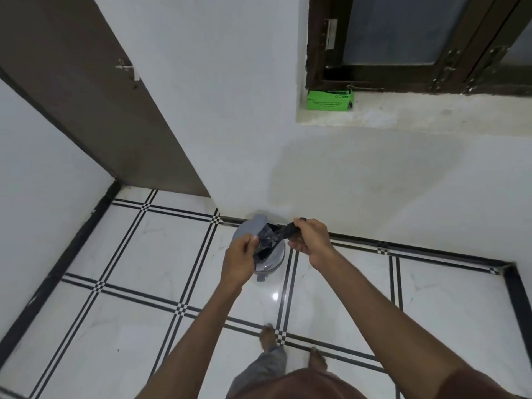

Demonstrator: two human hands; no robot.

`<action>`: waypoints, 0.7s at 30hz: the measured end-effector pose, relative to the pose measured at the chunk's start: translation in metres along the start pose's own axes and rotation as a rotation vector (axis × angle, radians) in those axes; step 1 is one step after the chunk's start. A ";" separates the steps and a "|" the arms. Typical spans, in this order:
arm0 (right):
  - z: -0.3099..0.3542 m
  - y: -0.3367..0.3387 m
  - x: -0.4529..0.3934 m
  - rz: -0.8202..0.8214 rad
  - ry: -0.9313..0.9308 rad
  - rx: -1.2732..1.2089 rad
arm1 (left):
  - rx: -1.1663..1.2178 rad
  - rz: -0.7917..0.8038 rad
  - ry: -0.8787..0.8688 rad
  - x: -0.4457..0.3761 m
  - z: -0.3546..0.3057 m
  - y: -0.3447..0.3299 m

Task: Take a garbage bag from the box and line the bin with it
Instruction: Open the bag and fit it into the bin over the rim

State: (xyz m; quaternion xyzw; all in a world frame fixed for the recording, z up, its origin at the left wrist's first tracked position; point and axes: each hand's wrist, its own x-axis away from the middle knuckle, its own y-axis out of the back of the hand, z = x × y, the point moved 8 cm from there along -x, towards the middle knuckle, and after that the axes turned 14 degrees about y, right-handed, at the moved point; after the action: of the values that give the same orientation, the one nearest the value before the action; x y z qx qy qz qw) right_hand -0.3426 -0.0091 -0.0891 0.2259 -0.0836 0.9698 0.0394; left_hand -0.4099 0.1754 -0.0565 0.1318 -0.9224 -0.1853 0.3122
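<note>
A black garbage bag (272, 237), still bunched and folded, is stretched between both hands. My left hand (240, 262) pinches its lower left end and my right hand (309, 240) grips its upper right end. Directly below the hands stands a small grey pedal bin (273, 262) on the floor against the wall, with its lid (254, 226) raised behind; my hands and the bag hide most of its opening. The green garbage bag box (329, 99) rests on the window sill up on the right.
White tiled floor (161, 249) with black stripe lines. A brown door (95, 105) stands at the left. The white wall rises just behind the bin, with the window ledge (417, 116) above. My bare feet (269, 338) stand behind the bin.
</note>
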 end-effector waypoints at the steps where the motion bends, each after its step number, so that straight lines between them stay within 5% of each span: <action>1: -0.002 -0.004 0.000 0.018 -0.009 0.000 | 0.036 -0.027 0.015 -0.001 -0.001 0.006; 6: -0.001 -0.023 -0.008 0.018 0.048 0.023 | 0.433 0.060 0.158 -0.019 -0.004 0.038; 11: 0.000 -0.074 -0.011 0.048 0.157 0.069 | 0.110 0.333 0.063 -0.044 -0.025 0.040; 15: -0.001 -0.104 -0.020 -0.050 0.161 0.076 | -0.170 0.294 0.020 -0.081 -0.011 0.064; 21: -0.007 -0.118 -0.032 -0.101 0.066 -0.050 | 0.229 0.358 0.119 -0.109 -0.006 0.112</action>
State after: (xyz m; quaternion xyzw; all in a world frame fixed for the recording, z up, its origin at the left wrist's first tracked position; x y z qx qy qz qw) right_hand -0.3038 0.1067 -0.0928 0.1965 -0.0951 0.9711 0.0968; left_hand -0.3368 0.3132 -0.0623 0.0112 -0.9261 -0.0128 0.3768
